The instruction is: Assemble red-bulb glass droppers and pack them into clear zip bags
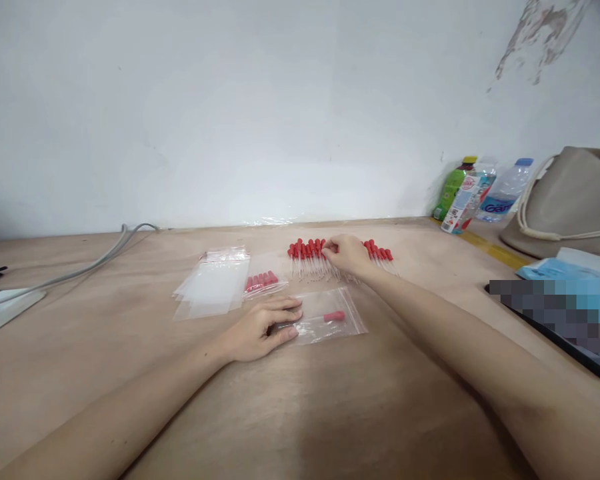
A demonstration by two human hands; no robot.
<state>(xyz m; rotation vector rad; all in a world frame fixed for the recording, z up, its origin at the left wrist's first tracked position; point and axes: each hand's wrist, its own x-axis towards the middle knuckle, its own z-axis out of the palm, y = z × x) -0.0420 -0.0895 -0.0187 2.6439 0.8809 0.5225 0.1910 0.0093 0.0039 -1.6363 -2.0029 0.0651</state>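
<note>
A clear zip bag [314,335] lies flat on the table in front of me, with one red-bulbed dropper [335,316] inside it. My left hand [266,325] rests on the bag's left end, thumb and fingers stretched out and apart. Farther back is a row of droppers [307,251], red bulbs toward the wall and clear stems toward me. My right hand [347,255] reaches into this row, its thumb and forefinger pinched at a dropper's red bulb. The hand covers part of the row.
Left of the row, a filled bag [261,281] holds several red-bulbed droppers, beside a fanned stack of flat bags [215,283]. A grey cable [95,261] runs along the left. On the right are bottles [450,190], a beige bag [570,193], blue packaging [555,270] and a dark pixelated device [555,320].
</note>
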